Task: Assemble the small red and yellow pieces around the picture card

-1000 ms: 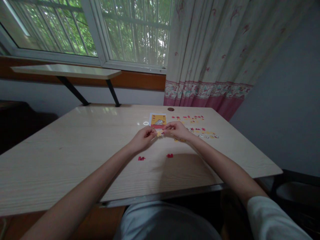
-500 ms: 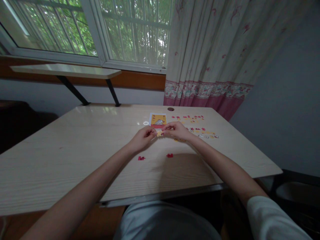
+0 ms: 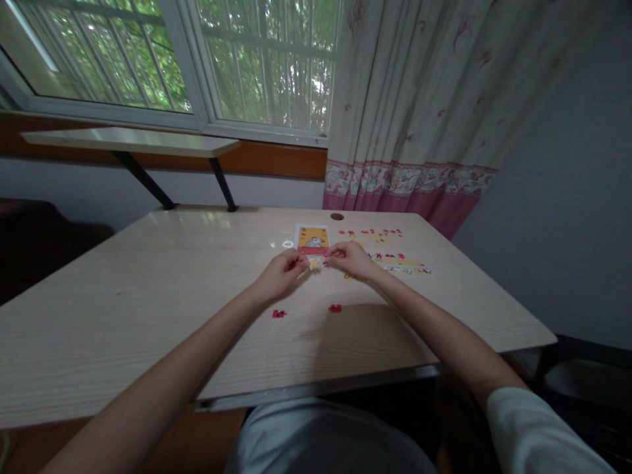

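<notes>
Head view: the left hand (image 3: 284, 271) pinches a yellow puzzle piece (image 3: 314, 264), apparently steadying it, just nearer than the picture card (image 3: 313, 237), probably laid for easy viewing. The right hand (image 3: 352, 259) is narrowed; whether it grips anything I cannot tell. Farther right, loose pieces (image 3: 401, 256) lie uncontained in rows, seemingly grouped by colour.

Pale desk (image 3: 158, 289), two red puzzle pieces (image 3: 336, 308), printed picture card (image 3: 313, 238), rows of pieces (image 3: 390, 255)

arms (image 3: 202, 355) outstretched forward, left hand (image 3: 285, 270) near right hand (image 3: 353, 259), both loosely curled
</notes>
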`<state>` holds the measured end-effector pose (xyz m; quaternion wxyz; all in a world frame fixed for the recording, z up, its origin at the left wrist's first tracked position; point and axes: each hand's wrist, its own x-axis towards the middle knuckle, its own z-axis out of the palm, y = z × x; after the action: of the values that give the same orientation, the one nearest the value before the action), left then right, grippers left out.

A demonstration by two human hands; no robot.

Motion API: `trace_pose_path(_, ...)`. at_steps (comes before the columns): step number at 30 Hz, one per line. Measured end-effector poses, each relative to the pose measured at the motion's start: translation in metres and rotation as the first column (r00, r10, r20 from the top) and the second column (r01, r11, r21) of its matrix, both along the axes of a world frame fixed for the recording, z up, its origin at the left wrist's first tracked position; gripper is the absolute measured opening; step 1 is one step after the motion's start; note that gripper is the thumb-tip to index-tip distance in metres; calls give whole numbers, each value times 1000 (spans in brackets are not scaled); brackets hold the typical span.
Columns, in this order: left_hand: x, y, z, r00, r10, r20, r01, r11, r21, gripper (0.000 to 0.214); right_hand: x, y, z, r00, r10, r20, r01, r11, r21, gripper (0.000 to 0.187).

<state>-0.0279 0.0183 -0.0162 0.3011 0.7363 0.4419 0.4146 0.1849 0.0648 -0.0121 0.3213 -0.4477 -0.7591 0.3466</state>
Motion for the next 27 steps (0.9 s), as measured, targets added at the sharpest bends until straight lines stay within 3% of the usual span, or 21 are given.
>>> trace_pose_path(5, 0, 1, 0, 1000, -5, -6, 5, 1000, 2, 22, 3, 3, -8, 939, -125, 321, 29, 956, 291, 7)
trace_pose_path(9, 0, -1, 2, 1000, -8, -5, 8, 1000, -9, 23, 1, -2, -4, 902, -155, 403, -26, 913, 408, 11)
trace_pose_path(16, -1, -2, 2, 1000, -18, -13, 17, 999, -30, 24, -10, -17, 5, 983, 38, 179, -99, 934, 344, 19)
trace_pose_path(27, -2, 0, 2, 999, -22, -39, 23, 1000, 12, 25, -16, -25, 9, 996, 60, 69, -78, 951, 300, 14)
